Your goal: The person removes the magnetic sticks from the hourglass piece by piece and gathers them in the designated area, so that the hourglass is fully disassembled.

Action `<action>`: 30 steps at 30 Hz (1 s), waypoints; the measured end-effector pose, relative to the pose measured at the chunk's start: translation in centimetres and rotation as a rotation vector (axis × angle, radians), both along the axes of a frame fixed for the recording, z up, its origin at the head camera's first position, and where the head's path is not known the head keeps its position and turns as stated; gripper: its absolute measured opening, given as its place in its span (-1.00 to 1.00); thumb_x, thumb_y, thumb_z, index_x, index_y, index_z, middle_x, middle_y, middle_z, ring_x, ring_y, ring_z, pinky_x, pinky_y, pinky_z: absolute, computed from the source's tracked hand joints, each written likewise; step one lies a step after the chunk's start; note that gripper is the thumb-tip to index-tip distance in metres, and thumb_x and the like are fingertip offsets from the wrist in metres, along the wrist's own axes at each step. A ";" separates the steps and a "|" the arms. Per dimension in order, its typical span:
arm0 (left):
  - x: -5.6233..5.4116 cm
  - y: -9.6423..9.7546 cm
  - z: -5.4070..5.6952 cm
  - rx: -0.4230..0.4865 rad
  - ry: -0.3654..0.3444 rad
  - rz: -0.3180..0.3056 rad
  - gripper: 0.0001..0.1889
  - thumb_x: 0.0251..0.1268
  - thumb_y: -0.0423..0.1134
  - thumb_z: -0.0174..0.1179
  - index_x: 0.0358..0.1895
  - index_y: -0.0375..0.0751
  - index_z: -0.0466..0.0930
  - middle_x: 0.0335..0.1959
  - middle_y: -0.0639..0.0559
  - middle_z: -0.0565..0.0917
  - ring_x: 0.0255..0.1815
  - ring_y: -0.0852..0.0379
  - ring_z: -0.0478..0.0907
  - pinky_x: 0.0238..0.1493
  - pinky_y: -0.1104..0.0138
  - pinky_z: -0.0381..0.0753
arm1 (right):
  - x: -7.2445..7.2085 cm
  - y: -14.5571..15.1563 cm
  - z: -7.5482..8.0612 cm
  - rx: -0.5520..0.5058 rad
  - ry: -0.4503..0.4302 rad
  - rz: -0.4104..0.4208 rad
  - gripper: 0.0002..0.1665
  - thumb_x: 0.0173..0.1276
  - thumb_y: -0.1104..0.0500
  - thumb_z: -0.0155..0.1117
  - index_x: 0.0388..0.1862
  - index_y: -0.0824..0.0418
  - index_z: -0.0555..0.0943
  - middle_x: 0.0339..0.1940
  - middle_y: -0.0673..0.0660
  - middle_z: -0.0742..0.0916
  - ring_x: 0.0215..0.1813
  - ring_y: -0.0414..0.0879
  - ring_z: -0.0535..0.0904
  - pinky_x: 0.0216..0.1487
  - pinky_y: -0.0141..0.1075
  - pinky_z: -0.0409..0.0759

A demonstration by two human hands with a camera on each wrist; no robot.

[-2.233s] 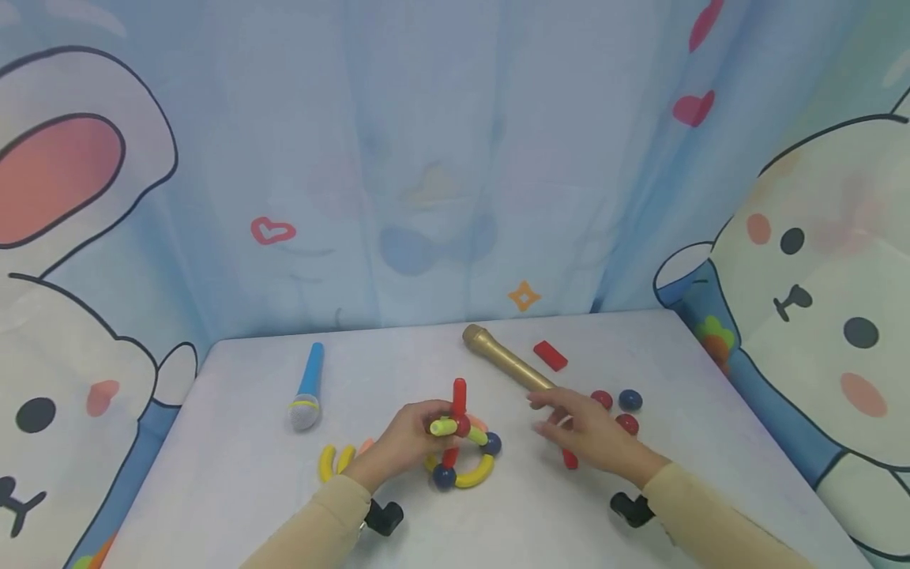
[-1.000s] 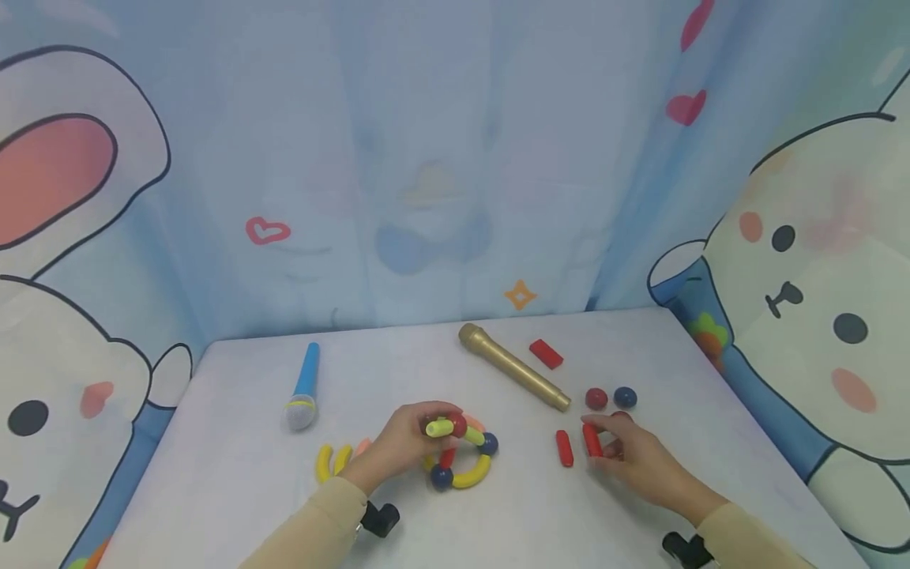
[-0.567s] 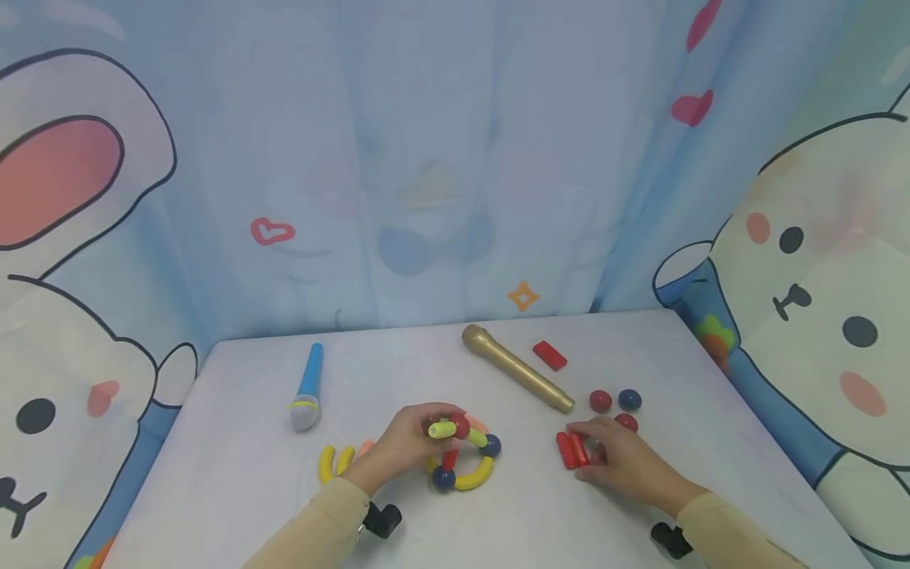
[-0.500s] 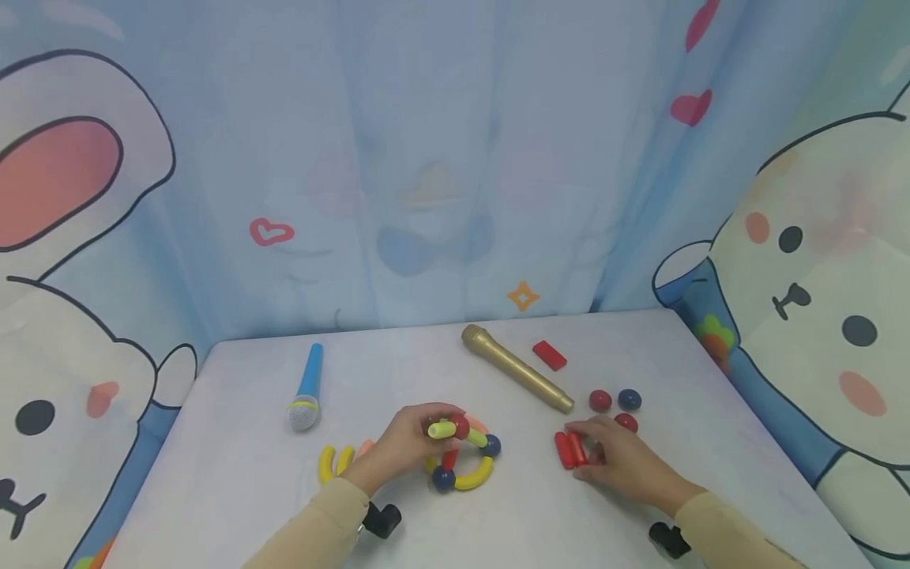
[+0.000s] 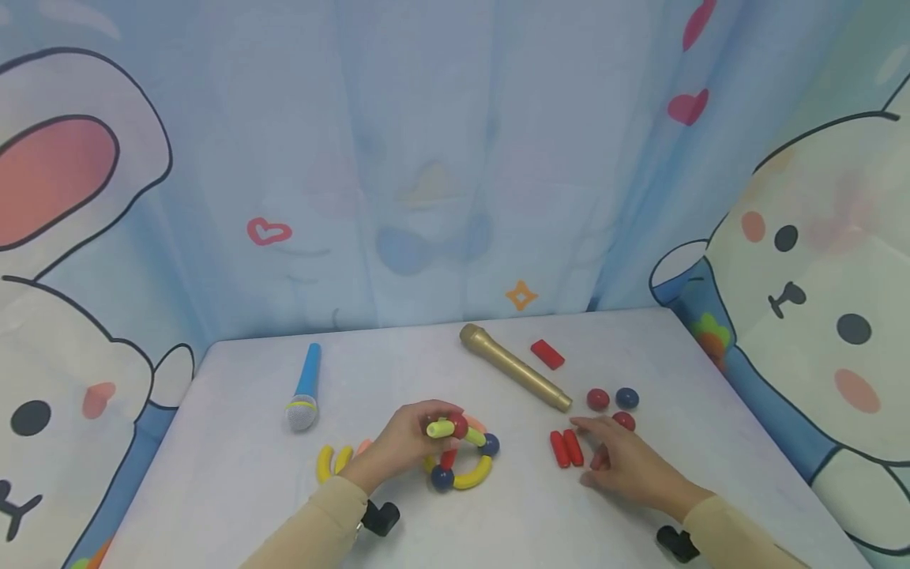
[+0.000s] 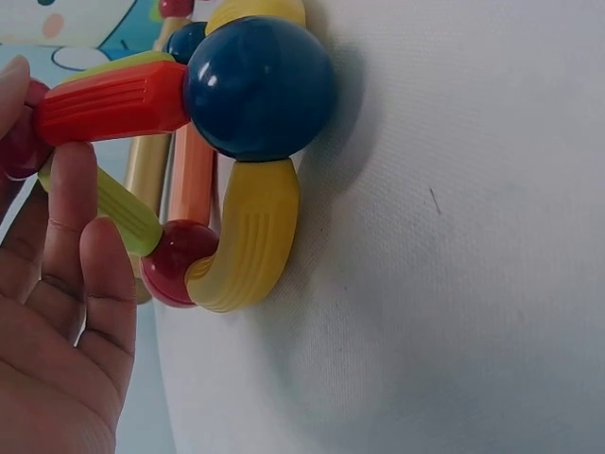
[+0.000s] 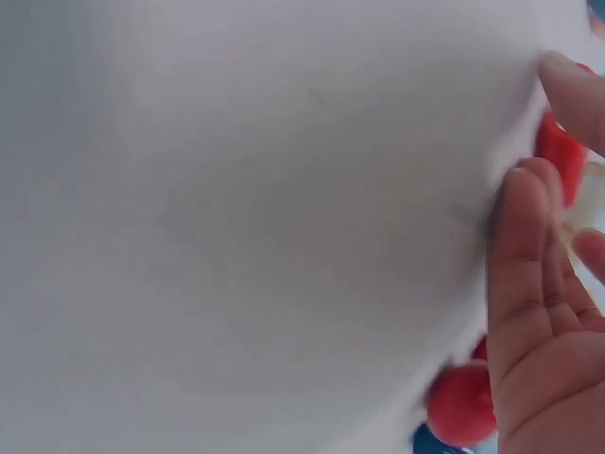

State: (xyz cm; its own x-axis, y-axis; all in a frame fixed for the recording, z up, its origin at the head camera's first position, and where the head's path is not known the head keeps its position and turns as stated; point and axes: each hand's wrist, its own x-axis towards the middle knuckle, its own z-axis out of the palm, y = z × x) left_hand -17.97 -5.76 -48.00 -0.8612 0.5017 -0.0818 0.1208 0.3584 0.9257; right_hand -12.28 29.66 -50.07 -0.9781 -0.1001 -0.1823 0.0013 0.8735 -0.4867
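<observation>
Red rods (image 5: 573,448) toward the table's (image 5: 398,367) right edge look light, stiff, best pinched mid-length. Right hand (image 5: 631,462): fingers parted, empty; left hand (image 5: 400,446): fingers gripping the toy frame (image 5: 475,436).

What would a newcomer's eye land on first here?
Probably the big cartoon animals at the head view's left and right edges, which loom over the white table. Next, the colourful ball-and-stick build near the table's middle, held by the left hand. Then perhaps the gold microphone-shaped piece, lying behind that build and to its right.
</observation>
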 end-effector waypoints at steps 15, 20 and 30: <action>-0.4 -0.4 -0.4 0.020 0.063 -0.037 -0.58 0.18 -0.27 0.44 0.13 0.01 0.67 0.02 0.23 0.69 0.15 0.11 0.55 0.24 0.03 0.46 | -3.5 -14.4 6.1 -0.294 0.296 0.548 -0.48 0.25 0.14 0.51 0.19 -0.02 0.60 -0.03 -0.16 0.64 -0.21 -0.29 0.55 -0.16 -0.41 0.62; -0.4 -0.6 -0.6 0.015 0.077 -0.042 -0.66 0.22 -0.24 0.42 0.07 0.05 0.69 -0.05 0.29 0.70 0.04 0.18 0.58 0.15 0.14 0.53 | -3.5 -15.8 5.6 -0.254 0.340 0.539 -0.62 0.29 0.16 0.46 0.08 0.00 0.64 -0.11 -0.24 0.61 -0.18 -0.29 0.52 -0.10 -0.41 0.59; -0.1 -0.2 -0.5 -0.038 0.022 -0.034 -0.56 0.20 -0.27 0.41 0.17 0.05 0.65 -0.26 0.12 0.69 -0.24 0.13 0.58 -0.24 0.27 0.60 | -2.5 -13.5 5.1 -0.495 0.405 0.373 -0.53 0.36 0.25 0.37 0.23 0.07 0.53 -0.02 -0.13 0.66 0.01 -0.21 0.60 0.02 -0.26 0.64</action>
